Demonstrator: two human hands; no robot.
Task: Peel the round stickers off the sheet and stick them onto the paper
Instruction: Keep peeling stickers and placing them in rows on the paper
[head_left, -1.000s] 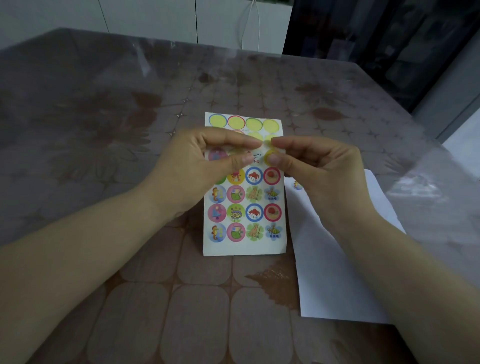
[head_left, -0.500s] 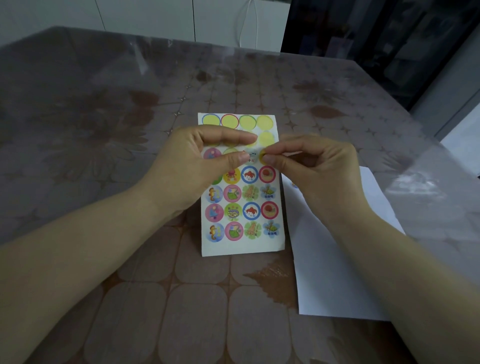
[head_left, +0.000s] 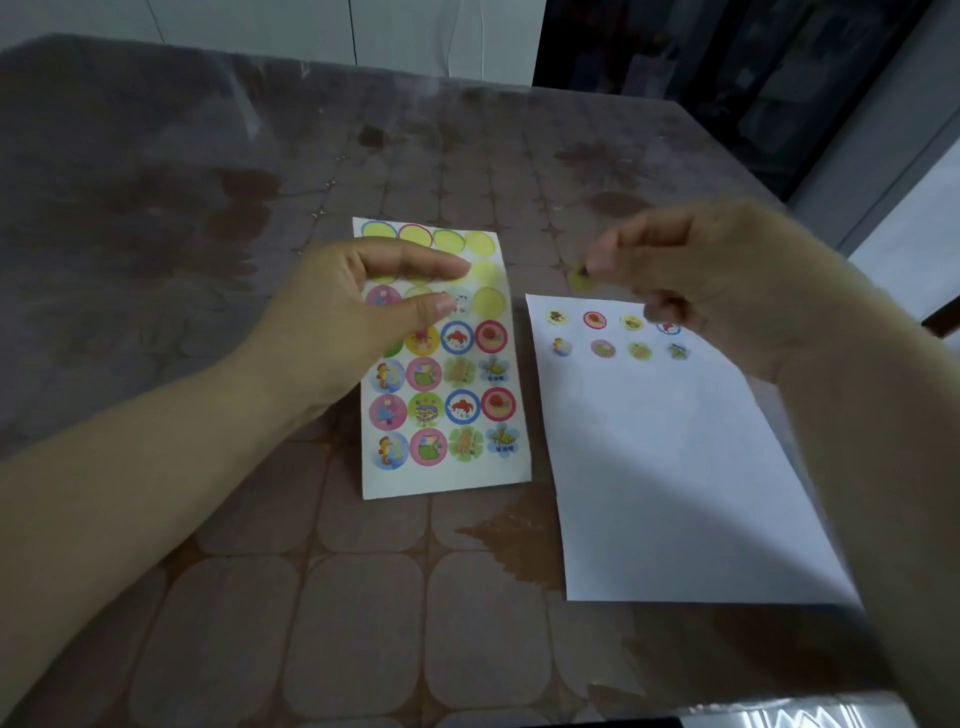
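Yellow sticker (head_left: 578, 278) pinched in right grip (head_left: 727, 286) near paper (head_left: 675, 467) top edge; left grip (head_left: 337, 322) loose, empty, over sheet (head_left: 447, 480).

The table (head_left: 270, 597), glossy with a brown pattern of rounded squares, carries two flat things near its middle. A sticker sheet (head_left: 457, 374) lies to the left. Just beside it, toward the right edge, lies a white paper (head_left: 675, 467), slightly skewed and reaching closer to the near edge.

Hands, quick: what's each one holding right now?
Left hand: open, holding nothing, over the sticker sheet.
Right hand: pinching a round sticker near the far edge of the paper.
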